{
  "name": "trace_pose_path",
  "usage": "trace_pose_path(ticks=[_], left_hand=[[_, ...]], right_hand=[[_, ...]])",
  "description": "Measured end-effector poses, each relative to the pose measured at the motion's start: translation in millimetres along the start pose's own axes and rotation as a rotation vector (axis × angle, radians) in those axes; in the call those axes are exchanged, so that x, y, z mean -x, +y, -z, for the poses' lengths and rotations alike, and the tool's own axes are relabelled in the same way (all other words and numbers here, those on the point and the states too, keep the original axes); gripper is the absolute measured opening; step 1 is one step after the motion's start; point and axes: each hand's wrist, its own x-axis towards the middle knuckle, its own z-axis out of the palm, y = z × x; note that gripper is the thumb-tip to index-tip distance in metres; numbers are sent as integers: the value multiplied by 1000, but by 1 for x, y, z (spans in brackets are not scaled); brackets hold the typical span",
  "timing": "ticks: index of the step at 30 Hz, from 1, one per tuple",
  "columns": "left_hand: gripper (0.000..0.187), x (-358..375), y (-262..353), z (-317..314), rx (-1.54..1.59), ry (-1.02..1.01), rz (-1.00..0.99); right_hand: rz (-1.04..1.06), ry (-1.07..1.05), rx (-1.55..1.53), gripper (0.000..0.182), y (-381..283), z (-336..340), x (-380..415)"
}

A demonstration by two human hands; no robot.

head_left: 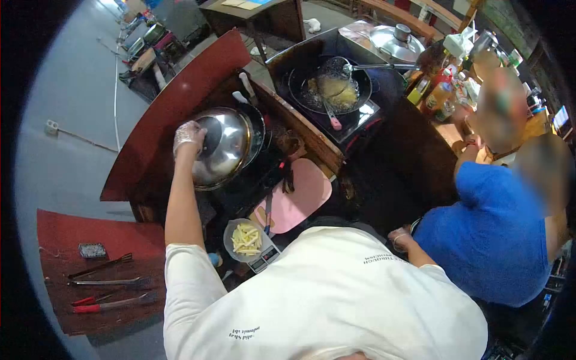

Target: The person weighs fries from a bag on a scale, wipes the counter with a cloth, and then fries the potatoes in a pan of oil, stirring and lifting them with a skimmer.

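Observation:
My left hand point(189, 134), in a clear plastic glove, grips the shiny metal lid point(227, 157) at its left side. The lid lies tilted over a dark pan point(257, 125), and what is under it is hidden. My right hand point(402, 239), also gloved, hangs low beside my body, away from the stoves. Its fingers are too small and shaded to read. Between my body and the lidded pan, a bowl of raw cut potato sticks point(246, 239) rests on a kitchen scale point(264, 258). A pink cutting board point(303, 195) lies beside it.
Food bubbles in oil in a wok point(294, 90), with a wire skimmer point(336, 67) across it. A wooden partition point(306, 141) separates the stoves. At right, a co-worker in a blue shirt point(486, 234) stands close, by several bottles point(438, 96). Tongs point(114, 305) hang on a red panel at left.

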Motion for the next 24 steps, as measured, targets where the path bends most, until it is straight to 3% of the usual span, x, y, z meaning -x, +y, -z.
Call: trace_pose_path(ticks=[1, 3, 5, 6, 7, 8, 9, 11, 13, 15, 19, 21, 24], left_hand=[[38, -1, 4, -5, 6, 0, -6], [39, -7, 15, -26, 81, 50, -7], [37, -16, 21, -40, 77, 55, -53], [37, -10, 31, -36, 177, 52, -73], [38, -16, 30, -44, 191, 57, -41], [38, -18, 35, -46, 96, 99, -36], [39, -36, 19, -67, 217, 69, -32], [41, -15, 42, -39, 82, 56, 20], [45, -18, 36, -44, 64, 44, -18], [49, -6, 45, -37, 50, 82, -10], [65, 22, 80, -19, -54, 211, 139], [63, 30, 83, -17, -12, 240, 160], [61, 48, 90, -15, 47, 304, 193]], right_hand=[[51, -18, 91, 32, 4, -9, 1], [-65, -11, -65, 32, -10, 0, 24], [-294, -24, -703, 31, -35, 64, 85], [-357, 8, -738, 31, 3, -13, 44], [97, 251, -113, 20, 33, -70, -9], [115, 243, -246, 24, 27, -40, 16], [148, 240, -376, 28, 10, 8, 31], [-113, 433, -601, 26, -3, 45, 30], [-232, 651, -763, 27, -25, 141, 72], [-163, 1079, -855, 27, -30, 197, 74], [-81, 1273, -1137, 21, -41, 328, 89], [-18, 1512, -1041, 18, -47, 381, 86], [162, 1701, -1170, 15, -47, 441, 54]])
